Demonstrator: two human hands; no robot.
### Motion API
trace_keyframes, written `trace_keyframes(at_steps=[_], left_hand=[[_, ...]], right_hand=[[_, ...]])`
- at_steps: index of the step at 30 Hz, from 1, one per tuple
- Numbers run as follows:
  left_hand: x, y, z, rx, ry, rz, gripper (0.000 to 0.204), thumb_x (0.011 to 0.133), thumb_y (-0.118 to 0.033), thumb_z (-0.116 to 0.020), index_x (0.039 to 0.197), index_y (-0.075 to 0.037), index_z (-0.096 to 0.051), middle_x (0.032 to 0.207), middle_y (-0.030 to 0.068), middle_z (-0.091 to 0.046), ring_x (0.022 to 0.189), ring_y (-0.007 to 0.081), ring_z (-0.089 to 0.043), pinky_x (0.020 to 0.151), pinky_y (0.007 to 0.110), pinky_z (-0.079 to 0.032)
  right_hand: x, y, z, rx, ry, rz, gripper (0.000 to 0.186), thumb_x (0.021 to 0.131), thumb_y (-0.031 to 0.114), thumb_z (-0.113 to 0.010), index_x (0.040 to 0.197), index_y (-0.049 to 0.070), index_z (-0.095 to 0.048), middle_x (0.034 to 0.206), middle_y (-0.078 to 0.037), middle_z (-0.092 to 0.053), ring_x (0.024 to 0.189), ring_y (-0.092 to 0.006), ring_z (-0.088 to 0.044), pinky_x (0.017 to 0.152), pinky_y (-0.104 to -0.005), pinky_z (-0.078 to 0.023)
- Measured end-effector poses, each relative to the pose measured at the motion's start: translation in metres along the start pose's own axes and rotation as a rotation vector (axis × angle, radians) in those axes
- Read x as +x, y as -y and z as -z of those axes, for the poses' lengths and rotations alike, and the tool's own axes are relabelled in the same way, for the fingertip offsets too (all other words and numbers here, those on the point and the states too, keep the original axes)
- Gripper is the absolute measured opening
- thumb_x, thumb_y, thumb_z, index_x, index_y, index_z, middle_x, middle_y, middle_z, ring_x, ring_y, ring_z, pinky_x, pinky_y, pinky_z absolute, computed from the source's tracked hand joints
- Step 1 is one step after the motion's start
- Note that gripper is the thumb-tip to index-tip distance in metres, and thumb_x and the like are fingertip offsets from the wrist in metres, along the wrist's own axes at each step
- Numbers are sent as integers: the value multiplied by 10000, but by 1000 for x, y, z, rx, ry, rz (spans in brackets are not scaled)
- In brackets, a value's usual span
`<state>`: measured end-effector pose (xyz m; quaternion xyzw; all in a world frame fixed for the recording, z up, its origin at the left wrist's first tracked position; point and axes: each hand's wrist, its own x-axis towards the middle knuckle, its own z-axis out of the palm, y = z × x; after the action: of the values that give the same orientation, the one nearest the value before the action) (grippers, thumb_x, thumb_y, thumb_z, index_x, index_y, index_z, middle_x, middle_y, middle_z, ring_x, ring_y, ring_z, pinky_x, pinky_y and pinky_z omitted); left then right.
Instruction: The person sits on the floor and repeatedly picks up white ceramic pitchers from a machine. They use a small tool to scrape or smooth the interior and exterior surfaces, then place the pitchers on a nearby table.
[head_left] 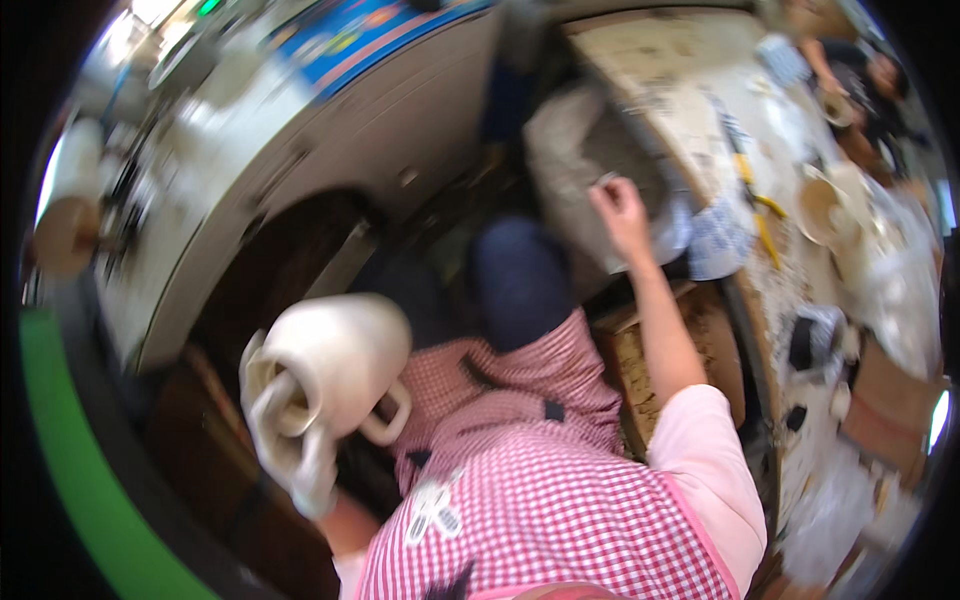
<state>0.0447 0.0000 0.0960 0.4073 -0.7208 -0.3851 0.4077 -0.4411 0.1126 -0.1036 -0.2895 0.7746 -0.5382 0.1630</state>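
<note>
A cream-white jug with a side handle (352, 355) is held tilted over my lap at the lower left. My left hand (285, 440), in a pale glove, grips it at the opening, with fingers reaching inside. My bare right hand (615, 205) is stretched forward over a grey, plastic-lined container (565, 160). Its fingers are bent toward one another; a small pale shape at the fingertips is too blurred to name. My lap is covered by a red checked apron.
A cluttered worktop (670, 50) runs along the right with yellow-handled pliers (770, 228), ceramic pieces, bags and cardboard (890, 405). A co-worker (865, 95) is at its far end. A white counter (225, 190) curves along the left. A box (720, 350) sits below the right worktop.
</note>
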Motion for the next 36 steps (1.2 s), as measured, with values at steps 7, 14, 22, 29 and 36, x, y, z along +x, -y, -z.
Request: trace_keyframes(at_steps=[7, 14, 22, 29, 36], left_hand=[[-11, -5, -13, 51, 77, -317, 1088, 667, -205, -996, 1551, 12, -400, 1431, 205, -586, 1319, 347, -592, 1107, 459, -486], [-26, -19, -27, 135, 69, -422, 1082, 609, -238, -1008, 1520, -11, -468, 1397, 167, -609, 1300, 372, -577, 1105, 496, -456], [-34, -13, -32, 178, 64, -521, 1017, 642, -327, -1004, 1477, -7, -521, 1387, 164, -628, 1305, 381, -592, 1120, 500, -454], [-40, -9, -28, 153, 75, -462, 1010, 618, -318, -1015, 1456, -15, -540, 1372, 163, -636, 1299, 388, -587, 1103, 508, -460], [-46, -5, -32, 74, 181, -333, 1095, 616, -249, -1012, 1522, 17, -457, 1458, 169, -564, 1319, 325, -558, 1137, 453, -428]], right_hand=[[-108, 230, -27, 312, 422, 194, 370, 1064, 49, -573, 1430, 63, -623, 1241, -124, -747, 1011, -179, -749, 708, -230, -618], [-191, 318, -58, -114, 798, 884, 320, 792, -17, -732, 1105, 39, -695, 1188, -169, -716, 949, -354, -746, 799, -380, -619], [-208, 309, -68, -505, 715, 1039, 235, 781, 47, -754, 1007, -11, -721, 1053, -189, -721, 872, -300, -763, 741, -373, -632], [-191, 304, -80, -524, 793, 1131, 215, 752, 91, -794, 966, 91, -769, 938, -82, -765, 853, -242, -763, 709, -339, -618], [-170, 311, -54, -397, 1214, 870, 93, 861, 162, -675, 863, 73, -700, 823, -101, -698, 796, -352, -708, 687, -463, -563]])
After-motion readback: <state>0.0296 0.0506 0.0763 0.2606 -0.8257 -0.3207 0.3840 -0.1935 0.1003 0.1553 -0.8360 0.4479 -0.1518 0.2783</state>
